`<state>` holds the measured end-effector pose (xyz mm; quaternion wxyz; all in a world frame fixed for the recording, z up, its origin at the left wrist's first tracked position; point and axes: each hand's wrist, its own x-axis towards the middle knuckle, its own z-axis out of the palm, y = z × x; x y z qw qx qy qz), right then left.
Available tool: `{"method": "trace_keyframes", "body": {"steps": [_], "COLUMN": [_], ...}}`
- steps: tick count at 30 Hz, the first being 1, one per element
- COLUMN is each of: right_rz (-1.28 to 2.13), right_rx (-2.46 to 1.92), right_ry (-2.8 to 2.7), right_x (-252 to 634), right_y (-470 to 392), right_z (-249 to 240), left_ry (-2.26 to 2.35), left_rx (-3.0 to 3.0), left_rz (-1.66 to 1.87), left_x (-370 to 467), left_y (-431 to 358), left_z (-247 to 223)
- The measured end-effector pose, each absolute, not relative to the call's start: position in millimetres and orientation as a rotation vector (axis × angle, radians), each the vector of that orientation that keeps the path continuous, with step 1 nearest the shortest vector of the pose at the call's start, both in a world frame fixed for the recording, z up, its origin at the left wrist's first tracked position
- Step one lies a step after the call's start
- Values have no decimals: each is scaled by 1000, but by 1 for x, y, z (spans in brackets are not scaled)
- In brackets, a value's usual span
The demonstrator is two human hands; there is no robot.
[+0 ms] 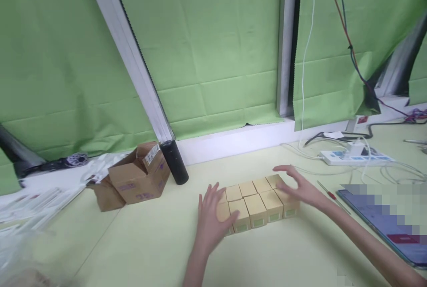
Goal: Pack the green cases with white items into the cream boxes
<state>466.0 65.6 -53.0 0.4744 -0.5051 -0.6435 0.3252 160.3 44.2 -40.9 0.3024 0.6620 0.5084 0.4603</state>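
Several small yellow-tan boxes (255,209) stand side by side in two rows on the pale table (160,251), with green and white labels on their front faces. At the left end of the block, my left hand (213,216) has its fingers spread, its thumb over a front box. My right hand (295,185) is at the right end, thumb and fingers apart, the thumb by the corner of the last boxes. Neither hand is closed round a box. Whether the fingertips touch the cardboard is hard to tell.
An open brown carton (143,185) and a black cylinder (175,162) stand at the back left. A white power strip (356,158) with cables lies back right. Nearer are a red-handled tool (332,196) and a partly pixelated tablet-like device (380,225). White strips (43,202) lie far left.
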Motion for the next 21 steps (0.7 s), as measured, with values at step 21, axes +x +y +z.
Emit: {"method": "trace_keyframes", "body": {"steps": [21], "right_rz": [150], "right_rx": [-1632], "right_ry": [-2391], "right_x": [418], "right_y": [110], "right_z": [-63], "left_ry": [1663], "left_rx": [2460], "left_rz": [252], "left_x": [184], "left_y": [105], "left_z": [-38]}}
